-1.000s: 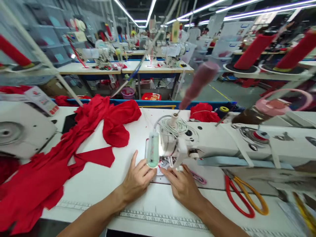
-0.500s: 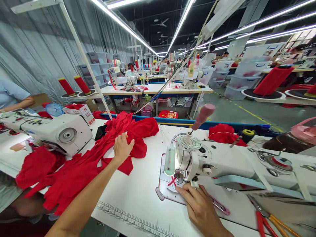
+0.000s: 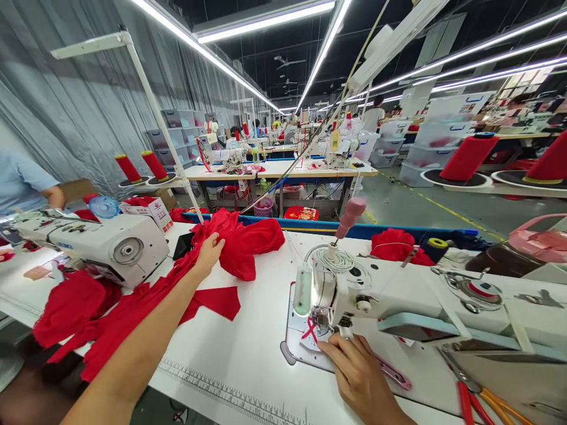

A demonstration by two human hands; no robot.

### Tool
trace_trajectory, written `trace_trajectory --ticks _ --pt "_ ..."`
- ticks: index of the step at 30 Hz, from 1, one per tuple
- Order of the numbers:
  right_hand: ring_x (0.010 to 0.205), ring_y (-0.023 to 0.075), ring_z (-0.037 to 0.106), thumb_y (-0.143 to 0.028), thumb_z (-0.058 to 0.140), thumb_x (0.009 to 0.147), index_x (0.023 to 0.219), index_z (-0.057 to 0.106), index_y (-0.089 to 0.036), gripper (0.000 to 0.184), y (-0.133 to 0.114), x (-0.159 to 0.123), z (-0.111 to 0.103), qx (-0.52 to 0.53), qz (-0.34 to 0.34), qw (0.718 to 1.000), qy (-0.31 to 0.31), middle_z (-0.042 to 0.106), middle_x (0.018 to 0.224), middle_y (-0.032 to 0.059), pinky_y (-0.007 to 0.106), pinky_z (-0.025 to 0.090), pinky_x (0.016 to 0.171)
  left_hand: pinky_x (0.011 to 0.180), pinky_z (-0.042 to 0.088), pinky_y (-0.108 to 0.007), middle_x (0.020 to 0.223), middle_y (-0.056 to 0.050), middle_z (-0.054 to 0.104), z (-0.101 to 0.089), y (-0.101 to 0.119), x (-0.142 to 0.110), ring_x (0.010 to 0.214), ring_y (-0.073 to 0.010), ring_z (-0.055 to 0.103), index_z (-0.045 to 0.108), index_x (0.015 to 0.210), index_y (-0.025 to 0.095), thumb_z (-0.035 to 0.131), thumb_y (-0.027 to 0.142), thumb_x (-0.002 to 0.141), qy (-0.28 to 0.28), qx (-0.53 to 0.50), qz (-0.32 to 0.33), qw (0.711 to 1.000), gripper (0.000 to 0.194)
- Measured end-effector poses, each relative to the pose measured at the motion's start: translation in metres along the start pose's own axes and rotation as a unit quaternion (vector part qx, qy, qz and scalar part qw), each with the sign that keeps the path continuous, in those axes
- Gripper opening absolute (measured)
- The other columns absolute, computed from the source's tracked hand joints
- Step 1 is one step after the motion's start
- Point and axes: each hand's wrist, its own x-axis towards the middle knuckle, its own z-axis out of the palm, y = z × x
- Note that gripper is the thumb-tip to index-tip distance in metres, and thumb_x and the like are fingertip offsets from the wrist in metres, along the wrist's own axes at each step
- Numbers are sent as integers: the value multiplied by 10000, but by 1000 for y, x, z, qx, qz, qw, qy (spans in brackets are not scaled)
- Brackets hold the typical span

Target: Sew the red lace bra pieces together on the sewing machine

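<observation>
My left hand (image 3: 209,250) reaches out to the heap of red fabric (image 3: 241,245) on the white table (image 3: 248,354) and its fingers are closed on a fold of the cloth. My right hand (image 3: 358,375) rests by the needle plate of the white sewing machine (image 3: 398,295), fingers curled down on the plate beside a small red crossed piece (image 3: 309,328). What its fingertips pinch is hidden. A flat red cut piece (image 3: 217,301) lies between the heap and the machine.
A second sewing machine (image 3: 95,242) stands at the left with more red cloth (image 3: 71,307) below it. Red and orange scissors (image 3: 482,401) lie at the lower right. A person in a blue sleeve (image 3: 22,183) sits at far left. Red thread cones (image 3: 467,156) stand right.
My left hand left the needle area, went out to the red heap and has now closed on the cloth and pulled it a little. My right hand stayed by the needle plate.
</observation>
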Motion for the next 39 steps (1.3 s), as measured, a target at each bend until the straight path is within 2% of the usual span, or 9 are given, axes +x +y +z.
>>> trace_trajectory --ticks 5,10,16,23,27,30,33,36,39 --pt "734 189 533 26 355 895 1027 666 -220 418 -1 0 0 8 5 1000 1 606 818 33 332 406 716 841 571 -414 1192 -88 631 -6 20 10 994 -212 651 586 1231 158 605 368 954 -98 20 51 994 348" --pt "729 187 512 24 364 893 975 655 -211 382 -1 -2 2 6 13 1000 -4 603 819 33 333 395 719 861 563 -421 1167 -78 643 -6 37 20 1005 -218 649 614 1177 149 616 362 947 -146 71 128 978 313" --pt "729 186 493 35 364 884 937 649 -210 380 -2 -2 3 16 25 1000 -8 586 795 30 329 392 707 881 554 -424 1178 -79 640 -4 43 23 1021 -217 641 625 1156 161 611 361 950 -148 125 183 964 287" --pt "718 185 505 44 355 862 931 640 -209 387 -2 -1 0 11 21 1000 -10 592 794 35 327 417 691 804 543 -379 994 -47 661 4 60 12 876 -180 642 635 1065 146 587 409 954 -150 95 206 962 290" --pt "738 193 539 21 378 855 1072 633 -183 393 -9 2 -4 1 -45 999 -7 613 835 59 319 451 664 799 491 -340 798 -1 631 2 81 -9 804 -184 593 656 879 187 581 434 911 -161 39 218 962 260" --pt "760 191 570 15 409 851 1139 616 -168 399 -22 5 -3 11 -102 995 -1 635 882 80 302 475 655 820 463 -321 780 2 608 -6 96 -28 803 -183 553 628 783 206 622 437 862 -144 -19 219 965 244" --pt "763 186 596 6 411 864 1207 592 -182 431 -40 9 2 71 -120 990 6 646 899 83 287 498 648 779 468 -307 779 -2 576 -16 105 -46 767 -174 525 571 779 224 617 456 861 -114 -100 203 967 251" --pt "876 206 630 -34 386 923 1313 526 -200 447 -60 22 10 178 -55 982 -8 663 1016 113 327 540 740 794 496 -313 771 19 519 -21 102 -65 791 -172 543 469 797 255 643 460 835 -86 -206 176 959 271" --pt "1045 225 626 -146 373 998 1297 521 -228 344 -79 50 23 279 99 955 17 656 1134 121 391 524 906 902 512 -376 761 30 470 -17 88 -86 851 -174 566 426 794 269 611 489 855 -76 -297 140 941 295"
